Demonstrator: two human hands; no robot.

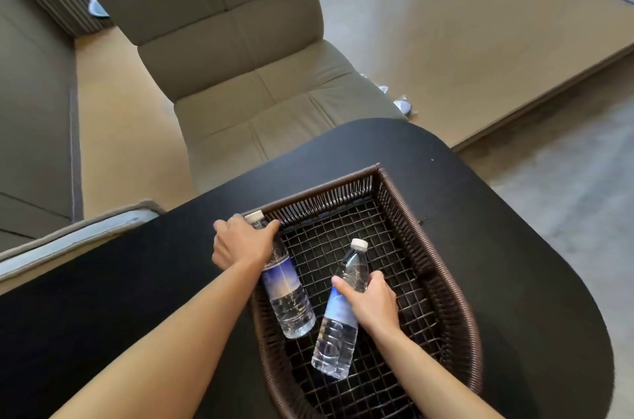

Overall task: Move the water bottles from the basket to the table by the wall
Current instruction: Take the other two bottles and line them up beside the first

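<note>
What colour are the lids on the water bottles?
White, both caps, seen in the head view.

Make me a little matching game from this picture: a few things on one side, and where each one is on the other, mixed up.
Things:
1. left hand
2. right hand
3. wicker basket
4. beige chair

Places:
A. beyond the black table's far edge
B. gripping the bottle with the darker blue label, near its neck
C. standing on the black table
D. gripping the bottle with the paler label, around its middle

Pairs: 1-B, 2-D, 3-C, 4-A
</note>
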